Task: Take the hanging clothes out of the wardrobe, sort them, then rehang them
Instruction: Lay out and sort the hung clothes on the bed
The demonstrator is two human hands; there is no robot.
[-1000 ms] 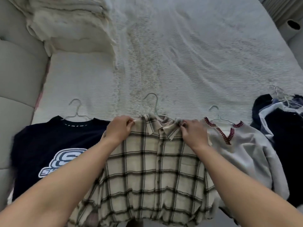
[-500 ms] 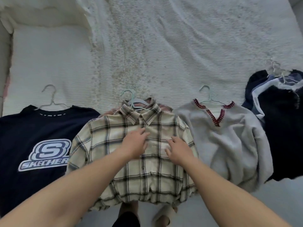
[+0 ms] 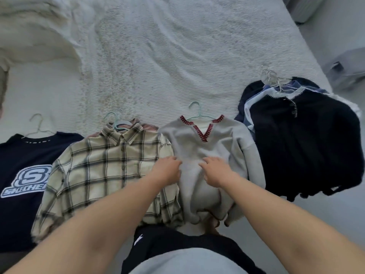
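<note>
Hangered clothes [image 3: 110,167] on white bed [image 3: 177,56]

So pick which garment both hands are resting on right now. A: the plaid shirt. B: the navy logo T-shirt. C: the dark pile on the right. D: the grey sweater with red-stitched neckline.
D: the left hand and right hand both lie on the front of the grey sweater, between the plaid shirt and the dark pile.

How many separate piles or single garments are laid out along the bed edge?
4: a navy logo tee far left, a plaid shirt, a grey V-neck sweater under both hands, and a dark stack far right, with more possibly hidden inside.
</note>
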